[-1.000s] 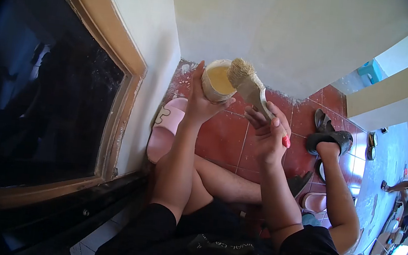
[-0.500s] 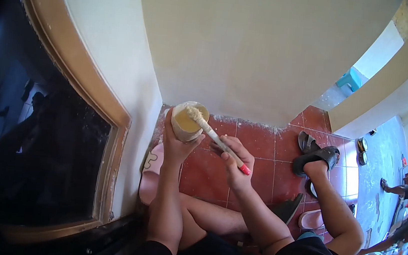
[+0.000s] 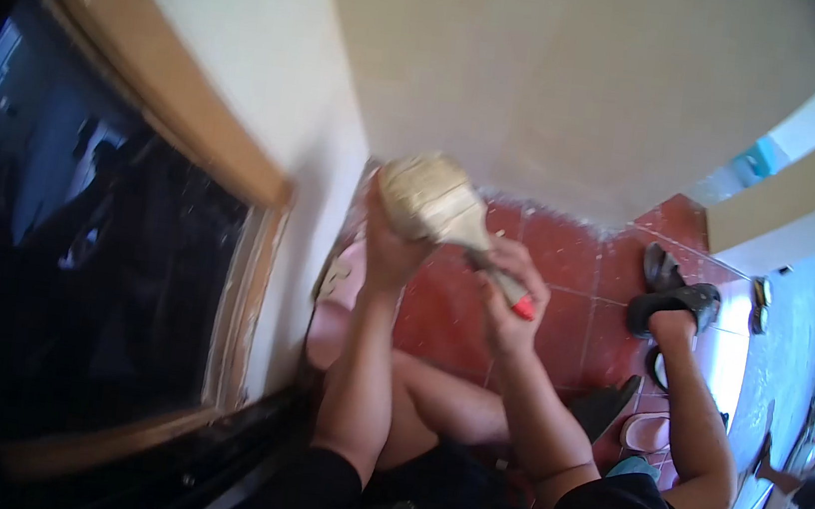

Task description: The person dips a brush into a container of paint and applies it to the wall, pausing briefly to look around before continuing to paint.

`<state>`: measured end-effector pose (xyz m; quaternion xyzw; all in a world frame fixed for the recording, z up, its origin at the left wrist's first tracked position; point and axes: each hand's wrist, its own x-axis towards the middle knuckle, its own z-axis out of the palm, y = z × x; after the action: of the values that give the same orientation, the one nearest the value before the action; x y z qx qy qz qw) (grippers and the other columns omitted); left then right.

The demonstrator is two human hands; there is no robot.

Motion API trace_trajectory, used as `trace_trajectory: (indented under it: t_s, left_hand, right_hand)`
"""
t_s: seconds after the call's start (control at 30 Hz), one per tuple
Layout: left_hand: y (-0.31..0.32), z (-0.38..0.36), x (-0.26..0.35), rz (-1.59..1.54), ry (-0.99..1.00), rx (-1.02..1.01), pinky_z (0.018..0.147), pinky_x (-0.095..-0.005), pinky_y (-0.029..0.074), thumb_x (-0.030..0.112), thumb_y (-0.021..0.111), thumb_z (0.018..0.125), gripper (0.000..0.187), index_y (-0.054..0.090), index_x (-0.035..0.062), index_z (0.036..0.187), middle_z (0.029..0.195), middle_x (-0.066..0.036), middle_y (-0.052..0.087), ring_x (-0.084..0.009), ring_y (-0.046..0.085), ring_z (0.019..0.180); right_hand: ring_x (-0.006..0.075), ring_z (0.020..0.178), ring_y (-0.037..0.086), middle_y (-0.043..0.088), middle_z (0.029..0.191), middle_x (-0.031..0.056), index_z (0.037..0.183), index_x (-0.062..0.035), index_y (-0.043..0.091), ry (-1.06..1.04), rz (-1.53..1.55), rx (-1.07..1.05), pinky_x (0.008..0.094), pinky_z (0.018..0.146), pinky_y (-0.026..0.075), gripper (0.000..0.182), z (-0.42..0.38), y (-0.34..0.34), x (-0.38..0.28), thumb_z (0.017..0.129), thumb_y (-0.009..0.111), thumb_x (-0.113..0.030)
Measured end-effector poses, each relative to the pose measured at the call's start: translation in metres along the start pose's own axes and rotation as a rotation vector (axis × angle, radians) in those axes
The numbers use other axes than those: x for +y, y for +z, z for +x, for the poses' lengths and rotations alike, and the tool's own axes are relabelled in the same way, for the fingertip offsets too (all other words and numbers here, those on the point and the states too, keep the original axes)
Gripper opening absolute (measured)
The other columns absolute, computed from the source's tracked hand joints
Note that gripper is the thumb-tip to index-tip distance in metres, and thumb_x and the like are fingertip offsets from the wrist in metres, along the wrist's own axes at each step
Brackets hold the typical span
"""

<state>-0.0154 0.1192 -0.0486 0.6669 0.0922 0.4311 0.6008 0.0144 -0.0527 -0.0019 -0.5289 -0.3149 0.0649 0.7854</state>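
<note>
My left hand (image 3: 390,253) is closed round a small pale cup, which is mostly hidden behind the brush. A wide paintbrush (image 3: 434,197), its head coated in cream paint, lies flat-side up across the cup's mouth in this view. Its handle narrows to a red end. My right hand (image 3: 513,312) grips that handle, fingers wrapped around it, to the right of the cup. Both hands are blurred a little by motion and stand in front of the pale wall (image 3: 587,94).
Red floor tiles (image 3: 551,316) show paint specks along the wall's foot. A pink slipper (image 3: 330,331) lies left; dark sandals (image 3: 664,269) and another pink slipper (image 3: 647,433) are right. A wood-framed dark glass panel (image 3: 115,261) stands at left. Another person's leg (image 3: 779,478) shows far right.
The paintbrush has turned from edge-on to flat-side up and now covers the cup's opening. Both hands have shifted right and slightly up in view as the camera turned.
</note>
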Motion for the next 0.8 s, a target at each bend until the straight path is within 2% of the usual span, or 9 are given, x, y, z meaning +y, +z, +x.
trace_trajectory:
  t_s: [0.13, 0.37, 0.43, 0.47, 0.5, 0.6, 0.7, 0.73, 0.8]
  left_hand:
    - [-0.001, -0.001, 0.0, 0.054, -0.007, 0.048, 0.1, -0.0399, 0.047, 0.021, 0.092, 0.062, 0.109, 0.026, 0.0017, 0.147, 0.132, -0.016, 0.052, -0.0269, 0.054, 0.121]
    - [-0.003, -0.003, 0.006, 0.001, -0.058, 0.053, 0.098, -0.039, 0.049, 0.017, 0.092, 0.062, 0.111, 0.023, 0.0012, 0.147, 0.131, -0.016, 0.054, -0.0265, 0.057, 0.118]
    - [-0.003, -0.002, 0.004, 0.01, 0.013, 0.051, 0.097, -0.0383, 0.05, 0.019, 0.093, 0.061, 0.112, 0.023, 0.0008, 0.147, 0.129, -0.016, 0.056, -0.0263, 0.059, 0.116]
    - [-0.003, -0.002, 0.002, 0.015, 0.006, 0.033, 0.098, -0.0384, 0.049, 0.021, 0.094, 0.061, 0.115, 0.021, 0.001, 0.147, 0.131, -0.016, 0.054, -0.0264, 0.057, 0.118]
    - [-0.001, -0.002, 0.003, 0.001, 0.016, 0.027, 0.098, -0.0384, 0.049, 0.021, 0.094, 0.061, 0.115, 0.021, 0.001, 0.147, 0.131, -0.016, 0.054, -0.0264, 0.057, 0.118]
    - [-0.003, 0.001, 0.006, -0.087, 0.002, 0.027, 0.101, -0.0395, 0.048, 0.018, 0.094, 0.06, 0.117, 0.019, 0.0019, 0.148, 0.134, -0.016, 0.05, -0.0266, 0.055, 0.121]
    - [-0.007, 0.001, 0.007, -0.027, 0.029, 0.032, 0.101, -0.0396, 0.048, 0.016, 0.094, 0.061, 0.116, 0.019, 0.002, 0.148, 0.134, -0.016, 0.051, -0.0267, 0.055, 0.121]
    - [-0.006, 0.001, 0.007, -0.011, 0.041, 0.029, 0.101, -0.0397, 0.048, 0.018, 0.094, 0.06, 0.118, 0.018, 0.0025, 0.149, 0.134, -0.016, 0.051, -0.027, 0.055, 0.121]
    - [-0.003, 0.0, 0.005, -0.033, 0.031, 0.039, 0.101, -0.04, 0.048, 0.018, 0.095, 0.059, 0.119, 0.018, 0.0027, 0.149, 0.134, -0.016, 0.051, -0.0277, 0.055, 0.122]
  right_hand:
    - [0.0231, 0.106, 0.063, 0.06, 0.123, 0.0188, 0.109, 0.0002, 0.064, 0.028, 0.132, 0.068, 0.0354, 0.091, 0.053, 0.024, -0.005, 0.011, 0.002, 0.086, 0.063, 0.005]
    - [0.0205, 0.099, 0.065, 0.06, 0.116, 0.015, 0.11, 0.0, 0.064, 0.043, 0.017, 0.005, 0.0335, 0.087, 0.055, 0.024, -0.009, 0.007, 0.001, 0.087, 0.065, 0.007]
    - [0.0175, 0.097, 0.065, 0.058, 0.12, 0.0146, 0.112, -0.0005, 0.063, 0.25, 0.12, -0.104, 0.0318, 0.084, 0.056, 0.027, -0.012, 0.0, -0.001, 0.086, 0.066, 0.007]
    - [0.0165, 0.101, 0.063, 0.057, 0.127, 0.0133, 0.124, -0.0019, 0.058, 0.202, 0.185, -0.222, 0.0324, 0.084, 0.055, 0.044, -0.012, -0.007, 0.004, 0.083, 0.072, 0.004]
    - [0.0165, 0.101, 0.063, 0.057, 0.127, 0.0133, 0.124, -0.0019, 0.058, 0.188, 0.173, -0.219, 0.0324, 0.084, 0.055, 0.044, -0.008, -0.009, -0.003, 0.083, 0.072, 0.004]
    - [0.0249, 0.11, 0.06, 0.049, 0.137, 0.0184, 0.143, -0.0055, 0.039, 0.269, 0.183, -0.535, 0.0391, 0.085, 0.055, 0.088, 0.006, -0.012, -0.024, 0.071, 0.088, -0.016]
    - [0.0209, 0.109, 0.059, 0.05, 0.14, 0.0119, 0.144, -0.0058, 0.04, 0.332, 0.361, -0.614, 0.0359, 0.088, 0.053, 0.082, 0.011, -0.01, -0.04, 0.076, 0.085, -0.018]
    - [0.0183, 0.099, 0.062, 0.053, 0.135, 0.0124, 0.143, -0.0062, 0.041, 0.365, 0.44, -0.56, 0.0317, 0.078, 0.055, 0.067, 0.009, -0.006, -0.042, 0.087, 0.075, -0.018]
    - [0.0161, 0.091, 0.063, 0.055, 0.132, 0.0128, 0.14, -0.0058, 0.043, 0.521, 0.401, -0.488, 0.0293, 0.071, 0.055, 0.057, 0.011, -0.006, -0.047, 0.09, 0.069, -0.014]
